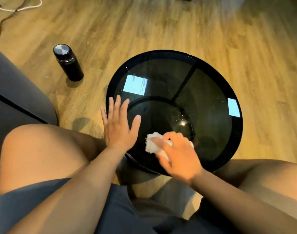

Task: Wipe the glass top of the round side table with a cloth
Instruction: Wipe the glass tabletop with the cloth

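A round side table with a dark glass top (210, 98) and black rim stands between my knees. My right hand (179, 154) presses a crumpled white cloth (152, 143) onto the near part of the glass. My left hand (119, 125) lies flat with fingers spread on the table's near left edge and holds nothing. Small white specks dot the glass near its middle. Bright window reflections show on the left and right of the top.
A black flask with a metal lid (67, 62) stands on the wooden floor to the left of the table. A dark grey sofa (14, 95) fills the left side. Cables (13, 9) lie on the floor at the far left.
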{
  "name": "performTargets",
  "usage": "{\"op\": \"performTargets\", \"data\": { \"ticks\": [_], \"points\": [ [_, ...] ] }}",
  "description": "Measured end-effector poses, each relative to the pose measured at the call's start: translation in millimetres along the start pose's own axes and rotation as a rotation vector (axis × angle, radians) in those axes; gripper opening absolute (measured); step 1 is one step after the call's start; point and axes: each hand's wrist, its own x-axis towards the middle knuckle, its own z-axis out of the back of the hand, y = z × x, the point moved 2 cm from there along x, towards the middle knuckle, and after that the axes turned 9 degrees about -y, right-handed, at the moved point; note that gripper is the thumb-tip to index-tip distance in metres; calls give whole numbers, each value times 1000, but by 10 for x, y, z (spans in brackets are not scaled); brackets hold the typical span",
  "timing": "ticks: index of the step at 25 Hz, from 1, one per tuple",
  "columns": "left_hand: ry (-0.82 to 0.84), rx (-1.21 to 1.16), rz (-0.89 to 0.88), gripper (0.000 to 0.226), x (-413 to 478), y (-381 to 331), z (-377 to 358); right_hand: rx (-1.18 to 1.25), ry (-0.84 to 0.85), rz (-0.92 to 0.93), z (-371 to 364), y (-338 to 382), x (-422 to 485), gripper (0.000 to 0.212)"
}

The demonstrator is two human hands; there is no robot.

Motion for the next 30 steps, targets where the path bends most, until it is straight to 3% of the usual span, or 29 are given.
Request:
{"op": "performTargets", "data": {
  "ticks": [2,4,6,7,9,14,17,20,22,24,26,30],
  "points": [
    [59,104,-110,65,23,-31,-17,-134,-98,-190,167,-852,-99,46],
    [90,147,-132,65,39,-22,-40,-208,-132,-504,408,-1550,-124,42],
    [93,139,-105,65,41,10,-60,-206,-124,-786,478,-1772,-66,41],
    [92,125,-86,65,41,18,-69,-209,-125,-830,443,-1664,6,41],
    [82,92,-56,64,56,26,-90,-184,-156,-757,281,-1160,163,41],
    [24,-80,-3,63,37,31,-45,0,-31,-271,-194,537,378,39],
    [50,-64,-12,64,30,24,-57,88,-26,-93,-79,266,303,39],
    [46,-32,15,64,38,37,-81,-102,-84,-318,225,-872,85,34],
    [35,-45,35,64,44,55,-90,-238,-113,-589,473,-1661,-7,43],
    [30,-58,46,65,41,72,-102,-283,-118,-785,563,-1962,-6,53],
    [28,-65,56,65,46,79,-111,-275,-129,-849,482,-1670,55,47],
    [9,-83,70,66,41,70,-98,-84,-143,-565,53,-271,124,36]
  ]
}}
